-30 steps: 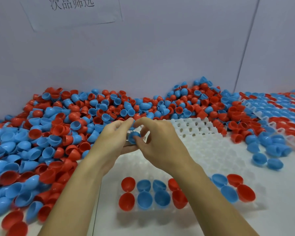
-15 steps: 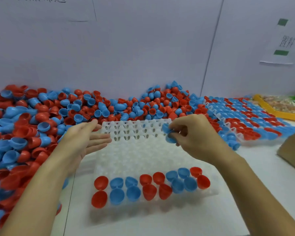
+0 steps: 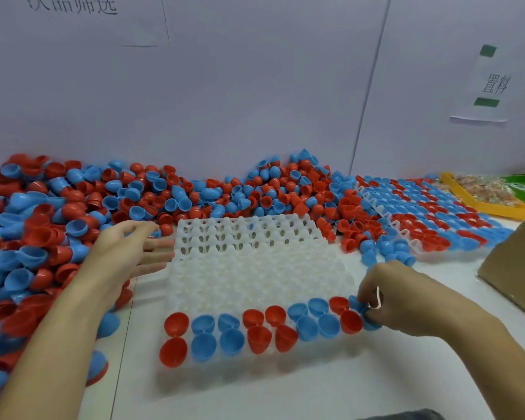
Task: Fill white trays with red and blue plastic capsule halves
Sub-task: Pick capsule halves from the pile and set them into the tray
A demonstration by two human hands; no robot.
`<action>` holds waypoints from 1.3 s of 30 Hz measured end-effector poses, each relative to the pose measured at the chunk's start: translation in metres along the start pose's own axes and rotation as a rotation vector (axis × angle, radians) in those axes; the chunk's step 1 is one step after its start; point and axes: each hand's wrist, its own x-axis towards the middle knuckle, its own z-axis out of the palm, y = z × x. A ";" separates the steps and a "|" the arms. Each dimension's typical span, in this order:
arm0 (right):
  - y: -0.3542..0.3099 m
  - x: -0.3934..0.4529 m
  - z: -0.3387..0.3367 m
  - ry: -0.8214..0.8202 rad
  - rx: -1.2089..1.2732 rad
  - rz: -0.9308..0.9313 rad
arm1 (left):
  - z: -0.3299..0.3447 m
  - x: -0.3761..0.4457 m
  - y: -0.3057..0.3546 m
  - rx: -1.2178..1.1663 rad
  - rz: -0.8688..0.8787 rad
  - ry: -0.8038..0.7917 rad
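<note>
My right hand [image 3: 385, 295] pinches blue halves [image 3: 365, 313] at the tray's [image 3: 255, 274] near right corner to fill it; my left hand [image 3: 125, 253] lies loose, fingers straight, ready by the pile [image 3: 73, 207].

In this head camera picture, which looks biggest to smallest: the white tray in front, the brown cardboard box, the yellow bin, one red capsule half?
1. White plastic tray
2. Brown cardboard box, cut off by the frame, so unsure
3. Yellow bin, farther away, also unsure
4. Red capsule half

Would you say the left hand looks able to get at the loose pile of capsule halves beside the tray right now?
Probably yes: the left hand is open, holds nothing, and already lies at the edge of the pile, left of the white tray, with nothing between them.
</note>
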 end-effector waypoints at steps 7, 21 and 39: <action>-0.003 -0.006 0.002 -0.016 -0.026 -0.016 | 0.000 0.000 -0.001 0.044 0.031 0.010; 0.049 0.026 0.002 0.146 0.130 0.264 | 0.000 0.005 -0.005 0.054 0.071 0.034; -0.107 0.067 -0.028 0.321 0.679 -0.363 | 0.011 -0.013 0.001 0.073 0.218 -0.259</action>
